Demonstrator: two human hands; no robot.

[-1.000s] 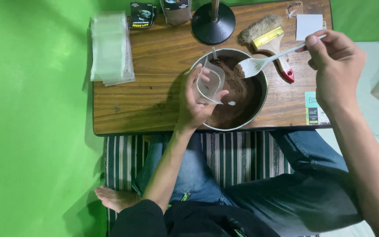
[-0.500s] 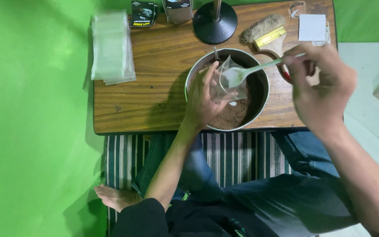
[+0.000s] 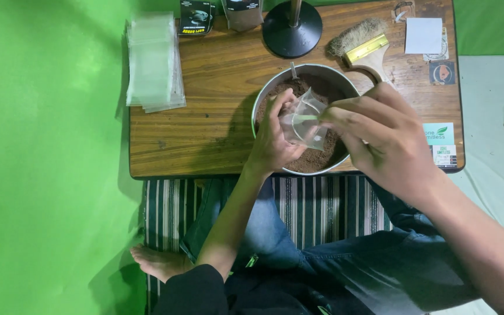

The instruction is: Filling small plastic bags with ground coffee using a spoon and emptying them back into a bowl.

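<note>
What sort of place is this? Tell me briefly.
Probably a makeshift home packing spot set up for filming: a low wooden table on a green backdrop floor, a metal bowl of brown powder, and a stack of clear bags.

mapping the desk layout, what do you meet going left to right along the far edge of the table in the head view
stack of clear plastic bags → small dark packet → brown-filled pouch → black round stand base → brush with a brass band → white square card
</note>
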